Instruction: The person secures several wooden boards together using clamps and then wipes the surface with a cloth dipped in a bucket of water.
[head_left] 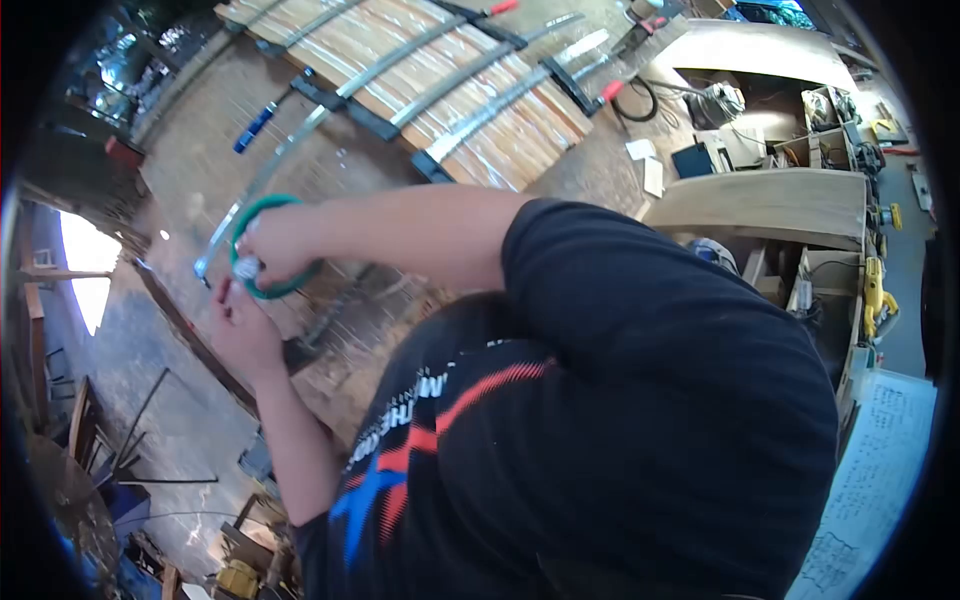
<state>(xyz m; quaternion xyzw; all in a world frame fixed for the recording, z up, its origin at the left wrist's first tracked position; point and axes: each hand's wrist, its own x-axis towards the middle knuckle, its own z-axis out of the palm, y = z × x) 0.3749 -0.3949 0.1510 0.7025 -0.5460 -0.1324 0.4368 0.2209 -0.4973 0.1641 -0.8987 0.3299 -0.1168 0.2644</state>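
Observation:
My right hand (278, 243) is closed at a green ring (298, 283), which looks like a roll and encircles the fingers. A small whitish, crumpled-looking piece (246, 267) shows at its fingertips. Just below, my left hand (245, 332) has its fingers bent together close to that piece; what they pinch, if anything, I cannot make out. Beside both hands runs a long metal clamp bar (262, 178), its end right by the fingertips. The bar leads up to a panel of wooden strips (530, 130), held across by several bar clamps and partly covered with clear plastic.
A blue-handled clamp screw (256, 128) sticks out from the panel's near side. Curved wooden panels (770, 205) and bins of tools stand at the right, with a yellow tool (877, 298) beyond. A handwritten sheet (870, 490) lies lower right. Metal frames and scraps crowd the lower left.

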